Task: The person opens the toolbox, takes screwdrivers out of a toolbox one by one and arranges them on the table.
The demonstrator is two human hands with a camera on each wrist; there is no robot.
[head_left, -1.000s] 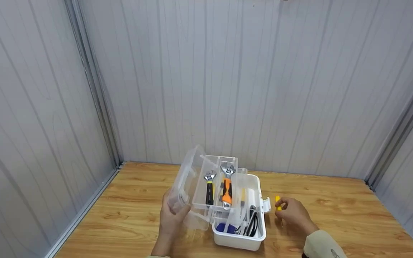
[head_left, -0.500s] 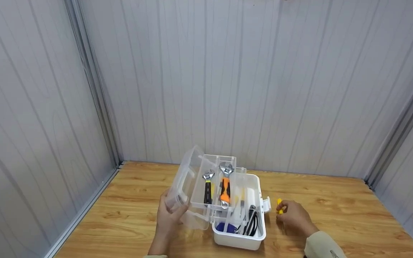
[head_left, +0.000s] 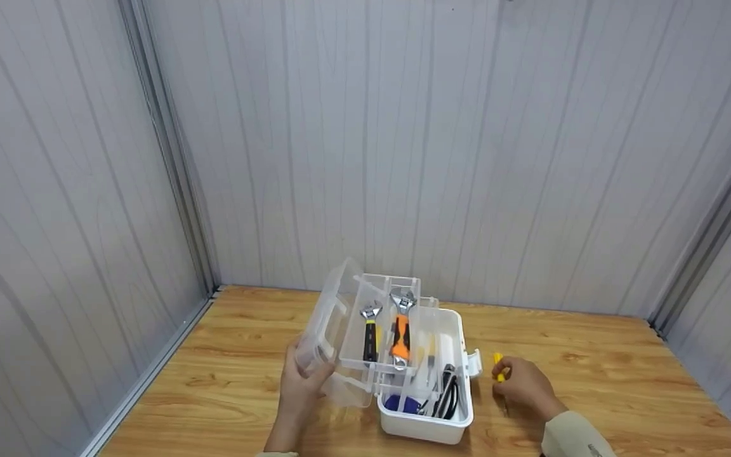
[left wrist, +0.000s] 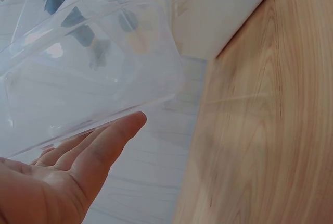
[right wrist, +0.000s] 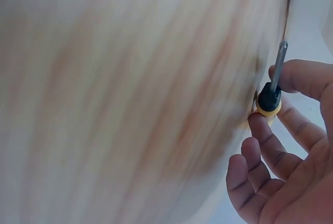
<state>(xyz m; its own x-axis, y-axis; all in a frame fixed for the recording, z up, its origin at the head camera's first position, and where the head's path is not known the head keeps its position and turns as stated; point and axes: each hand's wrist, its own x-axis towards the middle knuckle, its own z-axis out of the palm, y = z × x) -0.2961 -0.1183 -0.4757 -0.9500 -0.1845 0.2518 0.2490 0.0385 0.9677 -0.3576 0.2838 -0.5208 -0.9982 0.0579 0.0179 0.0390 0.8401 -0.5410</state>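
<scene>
A white toolbox (head_left: 426, 430) stands with its clear lid (head_left: 326, 317) raised to the left. My left hand (head_left: 299, 387) holds that lid by its near corner, thumb at the front, fingers behind; its fingers (left wrist: 99, 153) look fairly straight in the left wrist view. The raised clear tray (head_left: 353, 346) carries a black-handled adjustable wrench (head_left: 370, 339) and an orange-and-black one (head_left: 401, 333). Right of the box, my right hand (head_left: 527, 384) pinches a small screwdriver (right wrist: 270, 96) with a yellow handle, black collar and metal shaft. Its shaft points toward me, low over the table.
Inside the box base lie a dark-blue item (head_left: 401, 404) and black-handled tools (head_left: 449, 393), partly hidden by clear plastic. A white latch (head_left: 474, 363) juts from the box's right side. Pale walls (head_left: 365, 158) enclose the wooden table (head_left: 625, 381) at the back and sides.
My right hand has shifted slightly right and toward me with the screwdriver. The lid, held by my left hand, dipped slightly left and came back. The wrenches stay in the tray.
</scene>
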